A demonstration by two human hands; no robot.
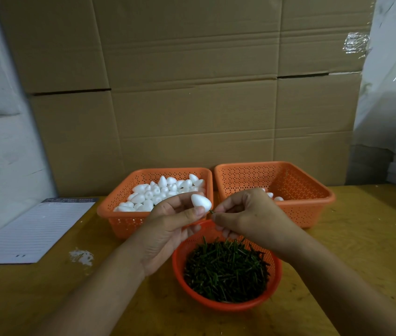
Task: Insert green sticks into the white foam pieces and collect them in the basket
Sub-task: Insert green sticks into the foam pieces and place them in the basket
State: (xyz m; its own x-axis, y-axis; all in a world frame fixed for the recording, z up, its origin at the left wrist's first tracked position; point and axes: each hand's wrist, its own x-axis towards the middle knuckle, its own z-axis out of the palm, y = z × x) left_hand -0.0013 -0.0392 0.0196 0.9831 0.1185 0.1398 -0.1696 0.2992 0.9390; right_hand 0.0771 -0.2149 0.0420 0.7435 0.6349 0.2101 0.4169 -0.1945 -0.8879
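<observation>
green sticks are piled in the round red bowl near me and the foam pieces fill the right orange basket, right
Not quite. The head view shows the foam pieces filling the left orange basket, not the right orange basket, which holds only a few. The green sticks are indeed piled in the round red bowl.

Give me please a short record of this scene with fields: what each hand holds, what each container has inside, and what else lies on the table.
left hand: holds one white foam piece at the fingertips
right hand: pinches a green stick, its tip at the foam piece
left basket: many white foam pieces
right basket: a few white pieces, mostly hidden behind the right hand
round bowl: pile of green sticks
table: lined paper pad at left, white crumbs beside it
</observation>
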